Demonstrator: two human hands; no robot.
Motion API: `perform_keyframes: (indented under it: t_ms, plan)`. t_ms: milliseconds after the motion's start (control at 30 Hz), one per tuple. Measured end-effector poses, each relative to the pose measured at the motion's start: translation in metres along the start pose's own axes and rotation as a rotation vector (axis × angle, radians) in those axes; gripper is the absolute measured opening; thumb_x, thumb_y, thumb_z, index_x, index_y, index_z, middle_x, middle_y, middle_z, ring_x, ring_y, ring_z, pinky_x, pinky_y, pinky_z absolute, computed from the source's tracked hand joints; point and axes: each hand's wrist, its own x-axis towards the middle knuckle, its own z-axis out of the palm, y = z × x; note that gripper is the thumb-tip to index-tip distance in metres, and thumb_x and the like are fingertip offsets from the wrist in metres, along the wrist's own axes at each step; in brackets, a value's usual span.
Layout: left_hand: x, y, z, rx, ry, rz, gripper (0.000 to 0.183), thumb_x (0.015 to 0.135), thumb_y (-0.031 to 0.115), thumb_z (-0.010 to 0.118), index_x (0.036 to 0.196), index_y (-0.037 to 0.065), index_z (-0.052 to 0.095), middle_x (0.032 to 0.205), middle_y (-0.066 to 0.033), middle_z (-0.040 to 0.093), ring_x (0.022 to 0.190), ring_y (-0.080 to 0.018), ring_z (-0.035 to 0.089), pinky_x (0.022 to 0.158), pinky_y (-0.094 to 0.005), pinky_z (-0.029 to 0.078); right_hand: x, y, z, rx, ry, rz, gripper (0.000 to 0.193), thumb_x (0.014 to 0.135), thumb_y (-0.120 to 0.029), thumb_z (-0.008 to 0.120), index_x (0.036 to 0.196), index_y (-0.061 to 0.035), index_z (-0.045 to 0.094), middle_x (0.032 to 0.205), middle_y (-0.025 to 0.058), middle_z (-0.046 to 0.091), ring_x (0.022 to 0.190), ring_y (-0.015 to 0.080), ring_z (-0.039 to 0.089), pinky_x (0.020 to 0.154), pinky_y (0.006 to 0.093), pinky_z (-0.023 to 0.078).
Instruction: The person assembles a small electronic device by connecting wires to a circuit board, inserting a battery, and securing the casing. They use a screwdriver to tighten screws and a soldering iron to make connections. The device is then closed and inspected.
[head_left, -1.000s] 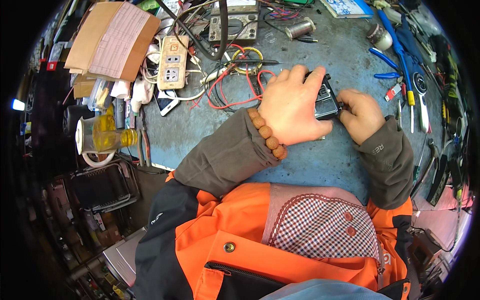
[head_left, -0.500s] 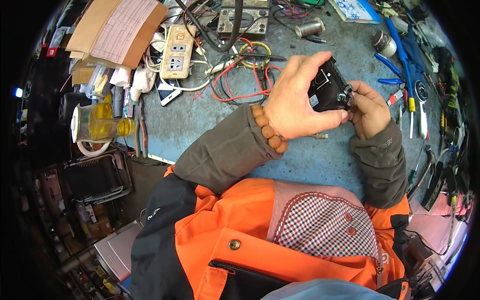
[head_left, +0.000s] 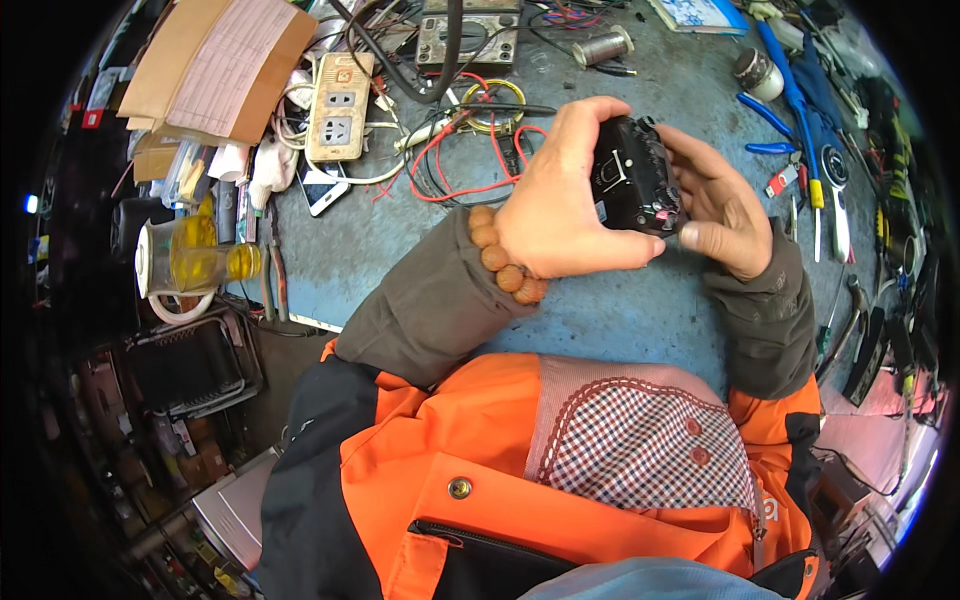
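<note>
A small, boxy black device [head_left: 622,178], perhaps a camera body, is held above the bench. A light metal bracket shape shows on its face, and its exact kind is unclear. Around its left side wraps my left hand [head_left: 565,205], thumb along the lower edge and fingers over the top. My right hand [head_left: 722,205] is curled at the right side, its fingers against the device and partly hidden behind it. The right thumb sits by the lower right corner. A brown bead bracelet [head_left: 493,257] circles my left wrist.
Red and black test leads [head_left: 440,170] lie left of my hands, beside a power strip [head_left: 338,105] and a multimeter [head_left: 468,42]. A solder spool [head_left: 603,46] is farther back. Blue-handled pliers [head_left: 768,128] and a jar [head_left: 758,74] stand right. A yellow-liquid jug [head_left: 190,255] is far left.
The device has shifted slightly left and turned a little. My right hand has moved from pinching its lower right corner to opening out along its right side.
</note>
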Motion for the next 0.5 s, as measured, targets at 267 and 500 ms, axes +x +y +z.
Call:
perform_keyframes:
  t_ms: [267,500]
  plan:
    - [0.000,-0.001,0.003,0.028,-0.066,0.064,0.107,0.058,0.023,0.097,0.147,-0.003,0.043,0.131,-0.0215,0.057,0.122,-0.0321,0.062,0.105,-0.0419,0.052,0.004,0.003,0.002,-0.372,-0.003,-0.116,0.105,0.067,-0.022,0.097,0.156,-0.0014,0.045,0.140,0.0130,0.050,0.132,0.0287,0.057,0.114,0.0441,0.048]
    - [0.004,0.013,0.001,-0.135,-0.135,-0.017,0.106,0.058,0.014,0.097,0.149,0.001,0.044,0.130,-0.0125,0.062,0.119,-0.0203,0.063,0.104,-0.0362,0.054,0.005,-0.002,0.004,-0.514,0.042,-0.195,0.101,0.062,-0.028,0.101,0.146,0.0005,0.054,0.131,0.0145,0.056,0.124,0.0311,0.064,0.110,0.0457,0.054]
